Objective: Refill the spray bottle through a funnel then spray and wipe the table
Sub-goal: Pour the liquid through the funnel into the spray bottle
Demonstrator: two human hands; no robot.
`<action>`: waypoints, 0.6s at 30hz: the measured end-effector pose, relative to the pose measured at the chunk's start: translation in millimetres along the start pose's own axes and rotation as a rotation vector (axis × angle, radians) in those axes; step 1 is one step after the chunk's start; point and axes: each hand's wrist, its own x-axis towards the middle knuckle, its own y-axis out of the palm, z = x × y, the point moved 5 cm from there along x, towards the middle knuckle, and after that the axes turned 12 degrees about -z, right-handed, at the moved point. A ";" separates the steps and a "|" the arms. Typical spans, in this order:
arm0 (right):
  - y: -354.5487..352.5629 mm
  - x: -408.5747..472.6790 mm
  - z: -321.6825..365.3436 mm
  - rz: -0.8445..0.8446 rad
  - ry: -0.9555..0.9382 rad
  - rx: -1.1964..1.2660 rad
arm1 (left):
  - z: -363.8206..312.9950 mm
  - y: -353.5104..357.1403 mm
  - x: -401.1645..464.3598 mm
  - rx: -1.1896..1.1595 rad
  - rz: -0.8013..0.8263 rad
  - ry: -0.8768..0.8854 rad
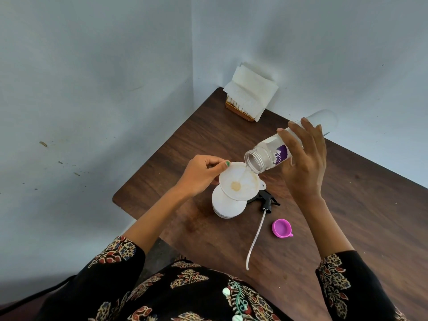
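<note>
A white spray bottle stands near the left edge of the dark wooden table, with a white funnel set in its neck. My left hand pinches the funnel's rim. My right hand holds a clear water bottle with a purple label, tipped mouth-down over the funnel. A thin stream of water runs from it into the funnel. The black spray head with its long white dip tube lies on the table to the right of the spray bottle. A pink cap lies beside the tube.
A wicker holder with folded white paper napkins stands at the table's far corner against the pale blue wall. The table's left edge lies close to the spray bottle. Patterned dark sleeves and clothing fill the bottom of the view.
</note>
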 end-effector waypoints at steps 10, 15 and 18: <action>-1.6 0.8 2.0 -0.002 -0.002 -0.011 | -0.6 0.1 -1.0 -0.002 -0.003 -0.013; -0.9 -0.5 0.9 0.009 -0.001 -0.015 | -0.3 0.1 -0.7 -0.002 -0.001 -0.013; -0.6 -1.4 1.1 0.010 -0.003 -0.020 | -0.3 0.3 -0.4 0.000 0.002 -0.012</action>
